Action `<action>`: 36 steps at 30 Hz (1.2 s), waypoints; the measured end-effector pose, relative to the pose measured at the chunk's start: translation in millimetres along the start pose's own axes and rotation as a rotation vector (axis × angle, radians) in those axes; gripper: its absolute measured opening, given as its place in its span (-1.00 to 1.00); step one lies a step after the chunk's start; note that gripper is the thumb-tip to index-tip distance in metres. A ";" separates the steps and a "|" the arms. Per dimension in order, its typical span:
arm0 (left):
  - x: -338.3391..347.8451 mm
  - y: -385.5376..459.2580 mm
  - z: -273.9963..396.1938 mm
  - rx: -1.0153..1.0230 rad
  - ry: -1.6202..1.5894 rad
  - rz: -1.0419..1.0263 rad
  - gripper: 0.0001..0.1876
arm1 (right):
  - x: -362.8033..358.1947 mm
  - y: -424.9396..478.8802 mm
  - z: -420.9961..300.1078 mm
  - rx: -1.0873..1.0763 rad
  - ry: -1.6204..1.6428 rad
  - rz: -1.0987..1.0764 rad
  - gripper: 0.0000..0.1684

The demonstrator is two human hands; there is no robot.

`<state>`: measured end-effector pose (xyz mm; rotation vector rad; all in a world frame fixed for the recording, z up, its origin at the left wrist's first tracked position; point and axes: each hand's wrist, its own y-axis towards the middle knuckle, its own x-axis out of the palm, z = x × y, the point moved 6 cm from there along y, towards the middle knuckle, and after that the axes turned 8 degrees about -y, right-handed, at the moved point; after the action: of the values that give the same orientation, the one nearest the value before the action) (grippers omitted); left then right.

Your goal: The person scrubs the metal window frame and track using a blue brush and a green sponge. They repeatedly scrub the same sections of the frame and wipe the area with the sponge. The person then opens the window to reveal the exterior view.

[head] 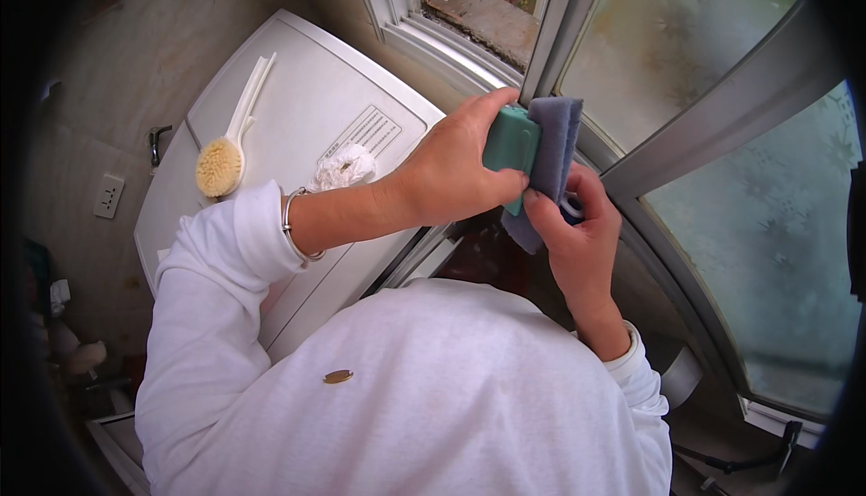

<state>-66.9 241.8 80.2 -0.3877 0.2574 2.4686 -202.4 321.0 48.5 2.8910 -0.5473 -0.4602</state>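
My left hand (pixel 453 164) grips a green plastic holder (pixel 511 144), its fingers over the top and its thumb at the lower edge. Against the holder's right side lies a thick grey-purple cleaning pad (pixel 558 148), which looks folded and also hangs below the holder. My right hand (pixel 585 232) pinches the pad's lower part between thumb and fingers. Beside those fingers shows a small white ring on a dark blue part (pixel 572 208), partly hidden. A white-handled brush (pixel 237 131) with cream bristles lies on the white appliance top (pixel 291 97), near a crumpled white cloth or tissue (pixel 345 166).
An open window with a metal frame (pixel 453 56) is ahead. Framed frosted glass panels (pixel 758 239) stand close to my right hand. A wall socket (pixel 109 196) and a dark metal tap (pixel 157 144) are at the left. Dark rods (pixel 737 459) lie at the lower right.
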 end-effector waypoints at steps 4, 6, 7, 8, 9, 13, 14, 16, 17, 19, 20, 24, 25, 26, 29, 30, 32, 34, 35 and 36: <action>4.0 -11.5 11.2 0.289 0.006 0.022 -0.13 | -0.5 -9.8 -17.1 -0.380 -0.198 0.135 -0.66; 5.9 -22.4 27.6 0.557 0.083 0.016 -0.12 | -1.3 -17.4 -18.5 -0.529 -0.248 0.117 -0.59; 7.2 -26.3 31.9 0.653 0.127 0.018 -0.13 | -1.5 -19.6 -21.1 -0.584 -0.254 0.135 -0.58; 9.1 -30.0 35.3 0.749 0.173 0.020 -0.13 | -1.4 -21.6 -23.9 -0.639 -0.258 0.153 -0.57; 12.8 -34.8 38.6 0.845 0.215 0.017 -0.14 | -1.9 -25.4 -26.0 -0.690 -0.266 0.175 -0.56; 18.1 -36.4 40.1 0.835 0.083 0.020 -0.08 | 2.5 -29.0 -22.8 -0.640 -0.260 0.200 -0.50; 18.7 -36.6 40.7 0.827 0.082 0.029 -0.09 | 2.3 -29.4 -22.6 -0.639 -0.270 0.192 -0.50; 19.2 -37.6 43.3 0.807 0.081 0.045 -0.09 | 1.3 -29.8 -22.8 -0.635 -0.287 0.176 -0.49; 19.3 -37.9 44.2 0.805 0.078 0.050 -0.09 | 1.5 -29.7 -23.3 -0.636 -0.280 0.168 -0.50; 20.1 -39.1 44.8 0.799 0.075 0.060 -0.09 | 1.8 -30.2 -23.6 -0.638 -0.263 0.151 -0.51; 20.8 -39.7 44.9 0.801 0.073 0.063 -0.09 | 1.4 -30.8 -23.7 -0.641 -0.264 0.148 -0.51; 21.5 -40.3 47.2 0.808 0.088 0.071 -0.09 | -1.0 -31.3 -26.5 -0.673 -0.286 0.160 -0.52; 21.4 -40.1 48.0 0.809 0.099 0.072 -0.09 | -1.6 -31.3 -27.7 -0.686 -0.295 0.169 -0.52; 21.8 -40.2 47.7 0.821 0.105 0.068 -0.12 | -2.3 -31.7 -28.0 -0.681 -0.296 0.168 -0.52; 22.7 -39.0 46.2 0.857 0.117 0.051 -0.17 | -5.1 -34.6 -28.8 -0.678 -0.305 0.176 -0.51; 22.1 -39.1 45.8 0.861 0.120 0.044 -0.18 | -5.2 -35.7 -28.2 -0.682 -0.306 0.182 -0.50; 22.4 -39.3 45.8 0.884 0.093 0.035 -0.18 | -6.3 -38.3 -30.2 -0.719 -0.339 0.197 -0.47; 21.5 -41.2 44.7 0.908 0.038 0.038 -0.16 | -6.5 -41.5 -34.6 -0.784 -0.391 0.206 -0.44; 21.3 -41.6 42.8 0.924 0.030 0.032 -0.17 | -6.5 -42.1 -35.6 -0.793 -0.399 0.198 -0.43; 20.5 -41.1 40.9 0.944 0.021 0.025 -0.17 | -6.8 -42.9 -37.4 -0.803 -0.409 0.191 -0.41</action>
<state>-66.4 296.7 107.9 0.0049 1.3502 2.0664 -182.1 366.8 76.3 1.9693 -0.5247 -0.9809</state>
